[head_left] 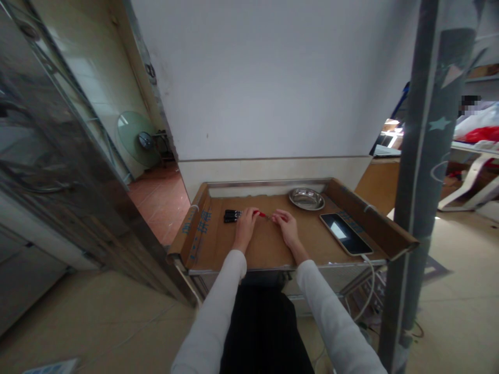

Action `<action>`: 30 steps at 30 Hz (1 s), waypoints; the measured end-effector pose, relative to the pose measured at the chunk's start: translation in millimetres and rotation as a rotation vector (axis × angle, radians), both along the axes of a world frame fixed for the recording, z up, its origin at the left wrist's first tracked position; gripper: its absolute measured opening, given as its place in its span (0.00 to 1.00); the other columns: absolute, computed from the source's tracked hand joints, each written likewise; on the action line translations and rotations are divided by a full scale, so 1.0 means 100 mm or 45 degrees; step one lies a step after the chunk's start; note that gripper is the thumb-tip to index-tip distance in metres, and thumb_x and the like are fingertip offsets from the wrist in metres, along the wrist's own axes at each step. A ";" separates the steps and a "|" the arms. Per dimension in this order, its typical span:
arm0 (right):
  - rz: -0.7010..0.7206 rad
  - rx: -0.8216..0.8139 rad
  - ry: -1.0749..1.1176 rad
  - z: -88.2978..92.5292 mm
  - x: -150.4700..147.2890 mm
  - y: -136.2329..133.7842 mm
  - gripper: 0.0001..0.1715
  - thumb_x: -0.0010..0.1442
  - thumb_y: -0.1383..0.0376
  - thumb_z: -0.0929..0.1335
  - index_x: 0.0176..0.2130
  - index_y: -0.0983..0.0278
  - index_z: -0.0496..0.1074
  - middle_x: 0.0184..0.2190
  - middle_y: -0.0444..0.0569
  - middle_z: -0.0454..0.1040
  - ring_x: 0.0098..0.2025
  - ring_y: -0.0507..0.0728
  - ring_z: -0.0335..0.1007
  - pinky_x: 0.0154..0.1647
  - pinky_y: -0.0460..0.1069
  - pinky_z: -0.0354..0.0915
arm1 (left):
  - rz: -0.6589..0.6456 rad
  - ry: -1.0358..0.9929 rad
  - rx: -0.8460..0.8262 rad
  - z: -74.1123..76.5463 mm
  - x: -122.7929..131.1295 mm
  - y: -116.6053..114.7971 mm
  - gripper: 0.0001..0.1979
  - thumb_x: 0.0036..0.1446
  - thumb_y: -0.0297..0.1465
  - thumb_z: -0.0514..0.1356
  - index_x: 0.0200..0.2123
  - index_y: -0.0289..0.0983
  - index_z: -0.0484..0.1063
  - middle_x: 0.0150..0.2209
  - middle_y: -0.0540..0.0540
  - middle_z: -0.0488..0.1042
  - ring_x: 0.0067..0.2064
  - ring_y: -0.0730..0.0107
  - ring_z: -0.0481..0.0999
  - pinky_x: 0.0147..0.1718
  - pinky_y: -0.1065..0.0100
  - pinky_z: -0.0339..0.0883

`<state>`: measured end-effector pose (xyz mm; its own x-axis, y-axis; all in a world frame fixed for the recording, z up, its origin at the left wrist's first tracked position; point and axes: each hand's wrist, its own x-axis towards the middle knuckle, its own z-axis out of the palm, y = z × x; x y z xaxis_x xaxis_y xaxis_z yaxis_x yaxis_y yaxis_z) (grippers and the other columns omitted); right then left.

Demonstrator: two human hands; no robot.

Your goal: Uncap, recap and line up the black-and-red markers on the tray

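This is a makeshift work corner in a lived-in back room, not a fitted workshop. The bench is a steel-framed table lined with flattened brown cardboard (218, 244), pushed against a bare white plaster wall (265, 78). Left of the table are a shiny steel cabinet (47, 156), a red tiled floor (159, 200) and a round glass tabletop (130, 137) leaning on pale tiles. Right of the table, past a grey pillar (421, 182), a shelf cluttered with bags (475, 136) shows.

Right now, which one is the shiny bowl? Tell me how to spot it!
Find the cardboard-lined table against the white wall. Look at its far right corner, beyond the right hand and the dark phone. The bowl is the only round, silvery metal thing there.
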<state>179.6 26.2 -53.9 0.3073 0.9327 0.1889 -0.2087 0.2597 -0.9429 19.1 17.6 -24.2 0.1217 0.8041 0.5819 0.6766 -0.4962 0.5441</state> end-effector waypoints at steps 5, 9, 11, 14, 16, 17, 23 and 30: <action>0.088 0.168 -0.560 0.04 -0.06 -0.04 0.13 0.51 0.62 0.67 0.38 0.64 0.71 0.36 0.50 0.76 0.37 0.54 0.72 0.43 0.52 0.66 | -0.012 0.224 -0.091 -0.02 0.02 0.02 0.08 0.60 0.27 0.53 0.42 0.38 0.68 0.40 0.46 0.71 0.43 0.69 0.71 0.44 0.66 0.64; 0.223 0.241 -1.066 0.05 -0.12 -0.06 0.13 0.53 0.70 0.63 0.39 0.62 0.72 0.39 0.48 0.75 0.42 0.55 0.70 0.50 0.53 0.62 | -0.060 0.279 -0.130 -0.03 0.03 0.04 0.11 0.60 0.26 0.52 0.44 0.39 0.70 0.41 0.45 0.70 0.44 0.69 0.70 0.44 0.67 0.64; 0.159 0.266 -1.256 0.04 -0.13 -0.06 0.15 0.52 0.71 0.64 0.40 0.61 0.72 0.41 0.48 0.75 0.45 0.56 0.67 0.51 0.54 0.60 | -0.077 0.266 -0.156 -0.04 0.02 0.06 0.12 0.60 0.26 0.51 0.43 0.39 0.71 0.40 0.45 0.69 0.44 0.69 0.71 0.44 0.67 0.65; 0.013 0.277 -1.399 0.02 -0.12 -0.06 0.13 0.53 0.71 0.64 0.40 0.63 0.72 0.41 0.51 0.74 0.46 0.58 0.66 0.49 0.54 0.59 | -0.094 0.195 -0.161 -0.07 0.02 0.10 0.12 0.60 0.24 0.51 0.41 0.38 0.72 0.40 0.45 0.69 0.44 0.69 0.71 0.44 0.67 0.66; -0.046 0.247 -1.429 0.01 -0.10 -0.07 0.10 0.54 0.70 0.64 0.38 0.63 0.72 0.39 0.51 0.74 0.45 0.58 0.65 0.48 0.54 0.59 | -0.080 0.148 -0.159 -0.10 0.02 0.11 0.12 0.59 0.23 0.50 0.41 0.38 0.72 0.41 0.45 0.69 0.43 0.69 0.71 0.43 0.67 0.67; -0.061 0.231 -1.432 0.00 -0.10 -0.07 0.09 0.55 0.70 0.64 0.36 0.63 0.72 0.38 0.51 0.73 0.44 0.58 0.65 0.47 0.53 0.59 | -0.066 0.132 -0.164 -0.11 0.02 0.12 0.13 0.59 0.23 0.50 0.41 0.38 0.72 0.41 0.45 0.69 0.42 0.69 0.71 0.43 0.68 0.67; -0.092 0.217 -1.438 -0.01 -0.08 -0.06 0.11 0.57 0.71 0.61 0.35 0.63 0.73 0.37 0.51 0.72 0.42 0.57 0.64 0.46 0.52 0.59 | 0.014 0.149 -0.190 -0.13 0.04 0.12 0.16 0.59 0.21 0.47 0.44 0.36 0.70 0.46 0.42 0.67 0.44 0.68 0.71 0.45 0.67 0.66; -0.102 0.214 -1.556 0.07 -0.12 -0.07 0.14 0.60 0.71 0.60 0.38 0.63 0.73 0.37 0.51 0.72 0.43 0.57 0.63 0.47 0.50 0.59 | -0.119 0.252 -0.078 -0.12 0.03 0.11 0.13 0.58 0.23 0.50 0.42 0.37 0.70 0.43 0.44 0.67 0.45 0.69 0.69 0.46 0.66 0.66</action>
<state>167.6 19.0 -47.0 -0.0999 0.8556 0.5080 0.8073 0.3681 -0.4613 22.1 28.2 -36.1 0.3046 0.8171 0.4895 0.7256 -0.5320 0.4364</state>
